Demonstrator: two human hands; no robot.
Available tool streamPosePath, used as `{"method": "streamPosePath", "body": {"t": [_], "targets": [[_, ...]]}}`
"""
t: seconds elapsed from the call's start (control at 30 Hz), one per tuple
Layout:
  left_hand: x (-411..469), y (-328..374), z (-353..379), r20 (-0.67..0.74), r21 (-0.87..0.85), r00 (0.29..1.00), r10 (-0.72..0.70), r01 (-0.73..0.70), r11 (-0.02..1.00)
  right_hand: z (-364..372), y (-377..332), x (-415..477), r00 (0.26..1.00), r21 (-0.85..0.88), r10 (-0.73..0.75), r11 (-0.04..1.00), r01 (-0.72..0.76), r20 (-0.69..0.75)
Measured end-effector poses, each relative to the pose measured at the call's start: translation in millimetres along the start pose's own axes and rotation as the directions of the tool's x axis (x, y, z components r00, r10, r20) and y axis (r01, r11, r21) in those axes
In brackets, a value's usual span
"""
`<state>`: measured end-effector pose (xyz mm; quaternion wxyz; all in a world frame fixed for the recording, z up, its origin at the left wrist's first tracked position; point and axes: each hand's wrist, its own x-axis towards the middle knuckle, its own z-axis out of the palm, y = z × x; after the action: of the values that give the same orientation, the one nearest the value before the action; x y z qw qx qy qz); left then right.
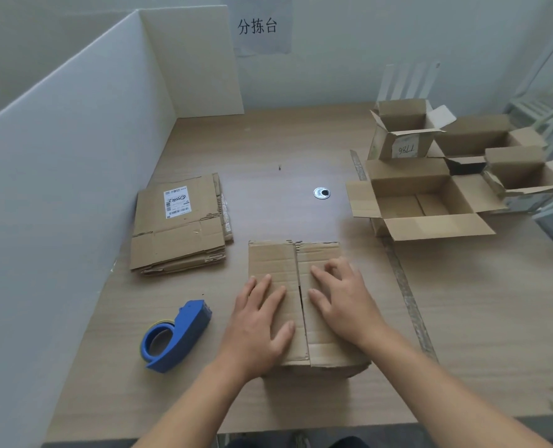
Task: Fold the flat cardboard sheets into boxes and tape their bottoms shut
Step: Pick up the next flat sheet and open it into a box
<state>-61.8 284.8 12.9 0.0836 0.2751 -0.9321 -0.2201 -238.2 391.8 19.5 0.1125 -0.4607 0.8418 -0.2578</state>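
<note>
- The box sits bottom-up in the lower middle of the frame, on the table. Its two bottom flaps are folded shut, and the seam runs away from us between the hands.
- Our left hand lies flat on the left flap, fingers straight and spread apart. Our right hand presses the right flap, fingers apart too and a little bent at the knuckles. Neither one grips anything.
- Biggest worry, we reckon: the tape dispenser lies in the lower left, near the box and out of either hand. To fetch it, one hand has to lift off, and that flap may spring up and open the seam.
- The seam looks a bit ragged, and there's a dark gap about halfway along it. If we tape over it like that, the bottom could end up skewed or loose.
- The near edge of the box looks squashed and rounded at its lower right corner, so pressing hard could buckle the wall underneath. We can't tell how firm it is.
- The stack of flat sheets at left centre and the finished boxes at the upper right are well apart from the hands, so we doubt they get knocked.
</note>
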Motion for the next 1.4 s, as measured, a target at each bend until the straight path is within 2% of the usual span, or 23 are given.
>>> {"method": "streamPosePath", "body": {"t": [0.1,0.2,0.33,0.43,0.63,0.73,0.8,0.9,1.0,1.03,1.17,1.23,1.3,1.33,1.4], "targets": [[-4,-4,-5,0.017,0.035,0.997,0.075,-0.075,0.997,3,-3,0,0.993,-0.114,0.04,0.993,-0.027,0.113],[-12,-7,-7,-0.016,0.044,0.994,0.108,-0.107,0.993,5,-3,8,0.997,-0.095,0.009,0.996,-0.001,0.083],[-11,-5,-5,-0.061,-0.014,0.998,0.011,-0.012,1.0,6,-2,11,0.994,-0.053,-0.099,0.993,0.102,0.052],[-9,-1,-2,-0.07,-0.066,0.997,-0.014,0.009,0.998,3,2,9,0.989,-0.009,-0.135,0.991,0.136,0.066],[-11,4,-2,-0.079,-0.042,0.996,-0.048,0.045,0.998,1,9,12,0.973,0.055,-0.209,0.977,0.204,0.103],[-15,9,-4,-0.09,-0.023,0.992,-0.094,0.092,0.995,-2,6,21,0.955,0.047,-0.259,0.966,0.255,0.147],[-17,8,-7,-0.064,-0.004,0.994,-0.088,0.088,0.996,-3,2,34,0.945,-0.024,-0.264,0.961,0.274,0.194],[-21,2,-12,0.004,0.016,1.0,-0.022,0.022,1.0,-4,-15,53,0.95,-0.188,-0.15,0.96,0.206,0.273],[-29,-2,-13,0.002,-0.015,1.0,0.026,-0.026,1.0,-6,-38,56,0.95,-0.17,0.03,0.985,0.024,0.311],[-32,-3,-12,-0.02,-0.058,0.999,0.025,-0.026,0.998,-4,-42,53,0.955,-0.158,0.037,0.987,0.011,0.295],[-42,-12,-5,-0.106,-0.216,0.994,0.011,-0.034,0.976,7,-34,42,0.964,-0.217,-0.119,0.961,0.172,0.236],[-44,-20,-13,-0.108,-0.214,0.994,0.026,-0.048,0.976,9,-26,40,0.943,-0.2,-0.2,0.945,0.257,0.266],[-40,-28,-25,-0.108,-0.034,0.988,0.113,-0.117,0.993,11,-24,35,0.895,-0.138,-0.332,0.913,0.385,0.298],[-36,-31,-32,-0.057,0.066,0.987,0.147,-0.143,0.987,13,-23,32,0.865,-0.09,-0.399,0.892,0.443,0.303],[-27,-37,-45,0.133,0.187,0.981,0.143,-0.167,0.968,19,-21,28,0.822,0.028,-0.501,0.858,0.513,0.273]]}}
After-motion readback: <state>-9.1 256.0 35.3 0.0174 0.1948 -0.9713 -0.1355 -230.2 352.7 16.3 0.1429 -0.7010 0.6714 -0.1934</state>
